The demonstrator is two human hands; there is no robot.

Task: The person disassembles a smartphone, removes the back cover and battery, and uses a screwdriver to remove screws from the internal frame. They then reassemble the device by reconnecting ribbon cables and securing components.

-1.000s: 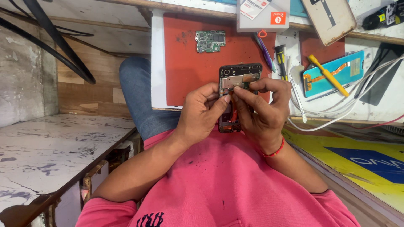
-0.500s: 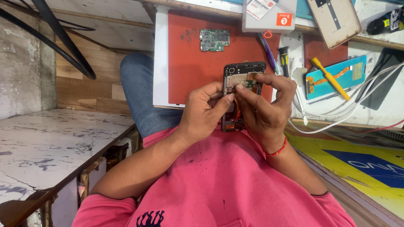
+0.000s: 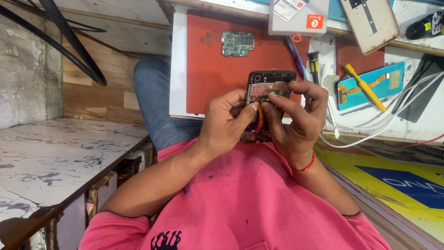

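An opened black phone [image 3: 268, 85] with its back cover off shows metal shields and an orange flex strip inside. My left hand [image 3: 226, 122] grips its left side, thumb and forefinger pinched at the orange strip near the phone's middle. My right hand [image 3: 296, 122] holds the right side, its forefinger lying across the upper part and its thumb meeting the left thumb. The phone hangs just over the front edge of a red work mat [image 3: 208, 65]. A red thread circles my right wrist.
A green circuit board [image 3: 237, 43] lies on the mat's far side. To the right lie a grey box [image 3: 298, 16], a phone back cover [image 3: 370, 21], a teal screen panel with a yellow pry tool [image 3: 365, 85], pens, white cables. A marble ledge [image 3: 55, 157] sits left.
Both hands and the phone have stayed together with only small finger shifts on the phone's inside; the view has drifted slightly.
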